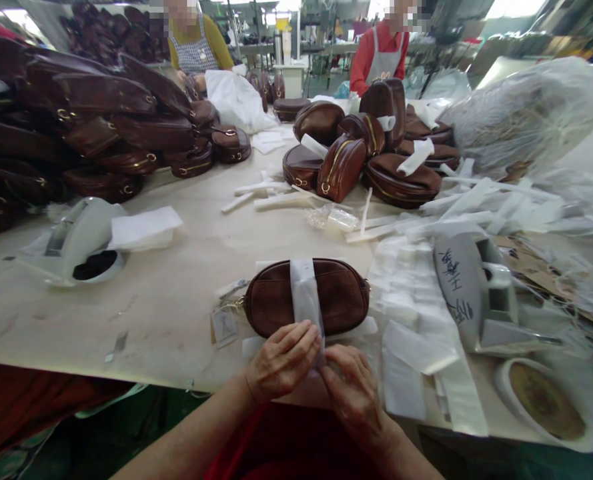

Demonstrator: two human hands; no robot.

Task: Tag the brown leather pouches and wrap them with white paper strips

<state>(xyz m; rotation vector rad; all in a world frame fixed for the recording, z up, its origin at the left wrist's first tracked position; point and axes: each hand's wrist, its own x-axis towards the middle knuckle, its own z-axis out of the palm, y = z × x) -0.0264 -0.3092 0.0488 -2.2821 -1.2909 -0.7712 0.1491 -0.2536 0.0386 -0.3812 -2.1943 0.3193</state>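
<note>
A dark brown oval leather bag [271, 300] lies on the table in front of me, with a white paper strip [304, 287] running across its middle. At its left end hang a metal clasp and a tag [224, 327]. My left hand [285, 360] rests at the bag's near edge, its fingers together and pressed on the strip's near end. Close beside it, my right hand [351, 387] pinches the same end of the strip between thumb and fingers. The fingertips partly hide that end.
Brown bags [121, 120] are heaped at the left, and more bags [343, 167] lie ahead. Tape dispensers [86, 233] [471, 293] stand left and right. White strips [506, 203] and sheets [403, 373] lie to the right. Two people in aprons [386, 57] [196, 47] are across the table.
</note>
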